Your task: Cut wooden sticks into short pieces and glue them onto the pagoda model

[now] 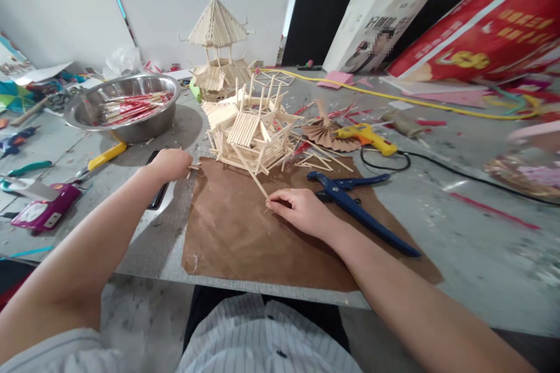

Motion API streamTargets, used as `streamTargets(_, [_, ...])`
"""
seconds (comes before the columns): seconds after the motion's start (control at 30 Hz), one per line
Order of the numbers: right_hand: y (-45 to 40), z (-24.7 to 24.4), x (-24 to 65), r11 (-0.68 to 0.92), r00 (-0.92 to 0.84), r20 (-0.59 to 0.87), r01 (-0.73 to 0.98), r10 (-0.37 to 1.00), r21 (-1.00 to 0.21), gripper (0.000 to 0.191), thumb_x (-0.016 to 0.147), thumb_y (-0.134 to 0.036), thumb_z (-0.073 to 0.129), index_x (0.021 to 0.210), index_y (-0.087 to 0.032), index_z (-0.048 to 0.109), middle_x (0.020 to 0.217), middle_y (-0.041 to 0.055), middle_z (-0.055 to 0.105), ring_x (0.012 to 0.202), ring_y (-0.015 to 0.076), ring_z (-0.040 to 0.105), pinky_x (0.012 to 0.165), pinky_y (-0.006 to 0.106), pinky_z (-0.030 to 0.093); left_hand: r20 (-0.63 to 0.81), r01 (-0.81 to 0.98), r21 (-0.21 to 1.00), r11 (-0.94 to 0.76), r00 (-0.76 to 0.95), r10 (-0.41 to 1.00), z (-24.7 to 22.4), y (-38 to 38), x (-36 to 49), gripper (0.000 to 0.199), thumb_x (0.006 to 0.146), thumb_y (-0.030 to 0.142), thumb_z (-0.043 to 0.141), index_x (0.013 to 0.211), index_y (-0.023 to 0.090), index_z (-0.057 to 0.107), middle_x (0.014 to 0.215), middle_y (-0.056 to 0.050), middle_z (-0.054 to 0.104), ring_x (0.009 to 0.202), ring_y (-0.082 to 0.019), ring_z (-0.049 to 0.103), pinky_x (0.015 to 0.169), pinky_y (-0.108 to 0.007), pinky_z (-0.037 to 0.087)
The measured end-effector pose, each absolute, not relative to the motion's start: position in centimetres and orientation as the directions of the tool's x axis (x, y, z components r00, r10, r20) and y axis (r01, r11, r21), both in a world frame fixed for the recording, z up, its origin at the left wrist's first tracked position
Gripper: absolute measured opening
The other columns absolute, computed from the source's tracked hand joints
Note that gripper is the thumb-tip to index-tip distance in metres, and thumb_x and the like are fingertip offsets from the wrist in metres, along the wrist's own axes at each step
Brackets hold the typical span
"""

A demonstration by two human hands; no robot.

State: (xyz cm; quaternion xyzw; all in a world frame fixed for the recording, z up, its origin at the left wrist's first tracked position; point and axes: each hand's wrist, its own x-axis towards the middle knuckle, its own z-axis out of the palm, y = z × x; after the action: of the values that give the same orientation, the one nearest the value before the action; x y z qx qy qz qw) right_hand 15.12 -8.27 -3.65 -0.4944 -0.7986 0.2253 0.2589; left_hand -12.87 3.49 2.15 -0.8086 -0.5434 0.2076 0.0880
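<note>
My right hand [300, 208] pinches the near end of a thin wooden stick [252, 175] above a brown sheet [227, 227]. The stick's far end reaches the base of a stick-built model [245, 128] with small slatted roofs; whether it touches cannot be told. To the left, my left hand [171, 164] is closed over short wooden stick pieces [193, 169], whose ends poke out by the fingers. Beneath that wrist lies a dark phone [158, 197], partly covered. Blue cutters [354, 201] rest beside my right hand. Behind the model stands a stick pagoda [216, 26].
A steel bowl [81, 119] holds red-and-pale sticks. Nearby are a yellow-handled tool [107, 156] and a purple device [46, 210]. A yellow glue gun [371, 139] with a black cord lies at right. A yellow cable [394, 96] crosses the back, before bags [380, 17].
</note>
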Motion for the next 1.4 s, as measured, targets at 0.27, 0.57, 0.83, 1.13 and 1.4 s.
streamTargets(0.27, [-8.3, -3.7, 15.0, 0.394, -0.373, 0.163, 0.711, 0.914, -0.583, 0.021, 0.079, -0.032, 0.046, 0.081, -0.021, 0.064, 0.082, 0.0009, 0.067, 0.074, 0.0148, 0.059, 0.064, 0.025, 0.040, -0.093, 0.879, -0.339, -0.336, 0.324, 0.941, 4.4, 3.4, -12.2, 0.035, 0.076, 0.034, 0.038, 0.094, 0.018, 0.063, 0.090, -0.012, 0.063, 0.089, -0.027, 0.057, 0.074, -0.036, 0.041])
streamTargets(0.57, [-8.2, -3.7, 14.9, 0.383, -0.363, 0.159, 0.712, 0.918, -0.589, 0.021, 0.079, -0.031, 0.046, 0.081, -0.021, 0.064, 0.079, 0.0007, 0.067, 0.072, 0.0142, 0.059, 0.062, 0.024, 0.039, -0.024, 0.887, -0.356, -0.294, 0.306, 0.952, 6.1, 4.1, -13.1, 0.036, 0.080, 0.032, 0.037, 0.096, 0.012, 0.061, 0.090, -0.008, 0.062, 0.085, -0.020, 0.054, 0.073, -0.028, 0.038])
streamTargets(0.83, [-8.1, -3.5, 14.9, 0.381, -0.372, 0.146, 0.702, 0.917, -0.602, 0.021, 0.079, -0.032, 0.047, 0.082, -0.021, 0.065, 0.080, 0.0005, 0.067, 0.073, 0.0142, 0.059, 0.063, 0.024, 0.039, -0.037, 0.906, -0.337, -0.257, 0.260, 0.965, 4.3, 5.7, -14.1, 0.037, 0.077, 0.038, 0.037, 0.093, 0.016, 0.063, 0.091, -0.013, 0.063, 0.081, -0.024, 0.056, 0.069, -0.034, 0.042])
streamTargets(1.13, [-8.2, -3.5, 15.0, 0.391, -0.375, 0.160, 0.696, 0.913, -0.603, 0.020, 0.080, -0.032, 0.047, 0.083, -0.022, 0.064, 0.079, 0.0002, 0.067, 0.074, 0.0143, 0.059, 0.064, 0.024, 0.040, -0.106, 0.889, -0.264, -0.374, 0.359, 0.927, 2.5, 4.3, -13.9, 0.031, 0.077, 0.036, 0.043, 0.087, 0.015, 0.063, 0.082, -0.010, 0.063, 0.076, -0.022, 0.056, 0.072, -0.035, 0.041])
streamTargets(1.4, [-8.1, -3.7, 15.0, 0.407, -0.383, 0.175, 0.688, 0.907, -0.601, 0.019, 0.080, -0.031, 0.047, 0.083, -0.021, 0.064, 0.078, -0.0006, 0.067, 0.073, 0.0136, 0.059, 0.065, 0.024, 0.040, -0.133, 0.868, -0.204, -0.452, 0.433, 0.891, 2.2, 1.8, -13.5, 0.022, 0.074, 0.031, 0.050, 0.076, 0.018, 0.067, 0.074, -0.007, 0.064, 0.071, -0.018, 0.055, 0.070, -0.030, 0.038])
